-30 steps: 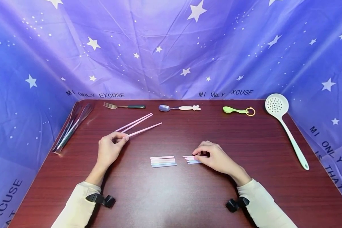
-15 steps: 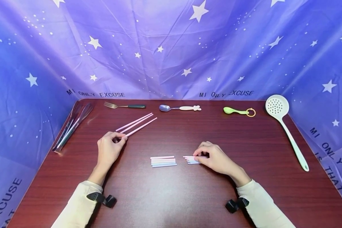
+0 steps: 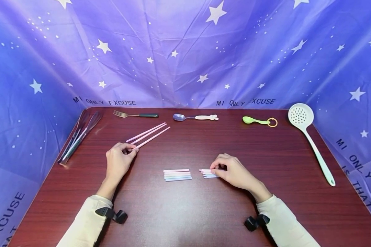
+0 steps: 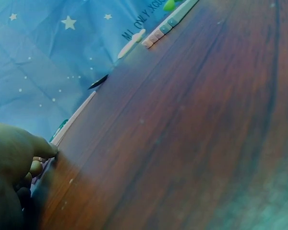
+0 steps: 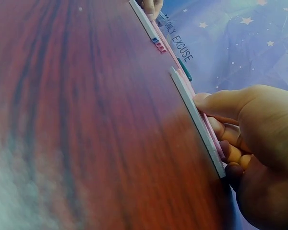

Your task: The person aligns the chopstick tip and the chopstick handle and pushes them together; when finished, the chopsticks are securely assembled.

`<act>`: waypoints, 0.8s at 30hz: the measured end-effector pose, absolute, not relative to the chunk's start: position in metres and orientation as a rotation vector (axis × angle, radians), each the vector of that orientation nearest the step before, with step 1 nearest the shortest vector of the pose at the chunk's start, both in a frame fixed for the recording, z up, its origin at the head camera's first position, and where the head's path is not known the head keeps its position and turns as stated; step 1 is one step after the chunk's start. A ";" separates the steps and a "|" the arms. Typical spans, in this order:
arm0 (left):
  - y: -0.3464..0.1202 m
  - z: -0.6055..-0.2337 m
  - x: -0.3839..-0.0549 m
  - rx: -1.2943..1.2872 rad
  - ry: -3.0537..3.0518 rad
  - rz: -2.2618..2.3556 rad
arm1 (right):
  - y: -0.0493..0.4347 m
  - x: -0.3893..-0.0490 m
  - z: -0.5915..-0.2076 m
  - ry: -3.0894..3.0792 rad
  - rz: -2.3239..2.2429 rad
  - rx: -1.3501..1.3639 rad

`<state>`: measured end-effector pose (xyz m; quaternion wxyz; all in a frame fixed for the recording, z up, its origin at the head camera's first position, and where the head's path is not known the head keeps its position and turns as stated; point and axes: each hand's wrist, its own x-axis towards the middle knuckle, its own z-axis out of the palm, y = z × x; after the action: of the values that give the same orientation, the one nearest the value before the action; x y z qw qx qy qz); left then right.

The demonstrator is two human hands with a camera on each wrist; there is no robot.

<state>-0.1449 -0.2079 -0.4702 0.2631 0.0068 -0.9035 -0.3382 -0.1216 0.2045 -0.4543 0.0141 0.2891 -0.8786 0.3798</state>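
Note:
My left hand [image 3: 121, 159] pinches the near end of a long, thin pink stick [image 3: 154, 136], thumb and index finger together. Beside it lie two more long pink sticks [image 3: 146, 132], at nearly the same slant, their near ends partly behind the hand. My right hand [image 3: 232, 168] has its thumb and fingers on a short pink stick [image 5: 211, 129] in a row of short pink and blue sticks [image 3: 208, 174]. The hand covers the right part of that row. To its left lies a second row of short pink, whitish and blue sticks [image 3: 177, 175].
Along the back lie a fork [image 3: 140, 115], a spoon with a white handle [image 3: 204, 117] and a small green spoon [image 3: 255, 120] with an orange ring. A clear-wrapped bundle of utensils [image 3: 78, 140] is at the left edge, a pale skimmer [image 3: 313, 147] at the right.
The far end of the stick in my left hand has swung back and left, closer in line with the two beside it. My right hand stays in nearly the same place.

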 end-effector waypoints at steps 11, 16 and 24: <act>-0.209 -0.471 -0.145 0.061 -2.461 -0.892 | 0.205 -0.120 -0.453 -2.736 1.222 0.883; -0.210 -0.472 -0.145 0.064 -2.457 -0.913 | 0.205 -0.120 -0.453 -2.736 1.227 0.884; -0.193 -0.465 -0.139 -0.023 -2.379 -1.036 | 0.205 -0.121 -0.455 -2.722 1.217 0.891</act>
<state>-0.1386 -0.1928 -0.4646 0.2702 -0.0087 -0.8827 -0.3844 -0.1211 0.2049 -0.4553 0.0149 0.2864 -0.8746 0.3910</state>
